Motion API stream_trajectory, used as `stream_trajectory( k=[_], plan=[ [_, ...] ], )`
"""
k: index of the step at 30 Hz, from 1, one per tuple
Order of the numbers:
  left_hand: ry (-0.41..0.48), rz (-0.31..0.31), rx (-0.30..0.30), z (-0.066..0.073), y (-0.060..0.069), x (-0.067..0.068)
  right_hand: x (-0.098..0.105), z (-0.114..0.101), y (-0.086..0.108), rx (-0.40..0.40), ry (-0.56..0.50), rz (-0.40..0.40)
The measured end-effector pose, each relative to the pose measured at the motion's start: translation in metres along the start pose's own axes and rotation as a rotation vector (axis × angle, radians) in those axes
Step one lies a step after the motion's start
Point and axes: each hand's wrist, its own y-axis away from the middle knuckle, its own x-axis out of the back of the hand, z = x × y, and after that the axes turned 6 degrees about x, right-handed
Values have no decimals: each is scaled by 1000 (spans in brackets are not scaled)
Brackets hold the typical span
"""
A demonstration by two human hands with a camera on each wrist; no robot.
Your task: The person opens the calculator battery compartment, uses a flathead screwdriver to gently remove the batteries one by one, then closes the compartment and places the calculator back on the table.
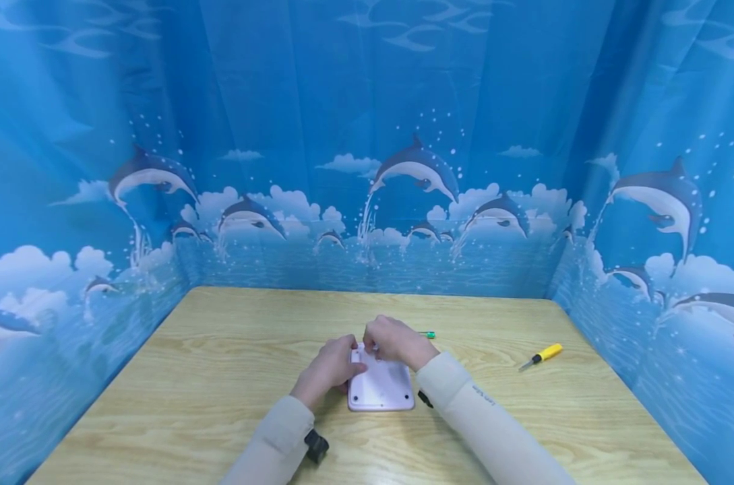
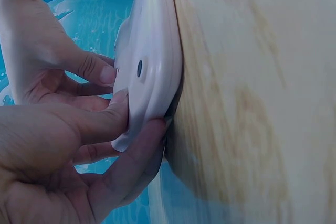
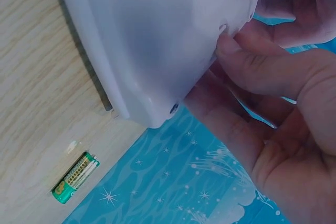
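Note:
A pale pink, flat calculator-like device lies with its underside up, dark round feet at its near corners. My left hand grips its left edge, thumb on top and fingers below, as the left wrist view of the device shows. At the far edge, my right hand has its fingers curled, and in the right wrist view the thumb touches a small notch in the device. The far part of the underside is partly hidden by the hands.
A green battery lies on the wooden table just beyond the right hand. To the right rests a yellow-handled screwdriver. A blue dolphin-print curtain surrounds the table's back and sides.

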Motion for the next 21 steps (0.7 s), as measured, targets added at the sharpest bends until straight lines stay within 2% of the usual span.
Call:
stream_trajectory(
  k=[9,21],
  plan=[
    [5,10,40,2,-3,0,1,-1,2,2,0,-2],
    [1,10,25,1,-1,-2,-1,0,8,3,-29,-1]
  ],
)
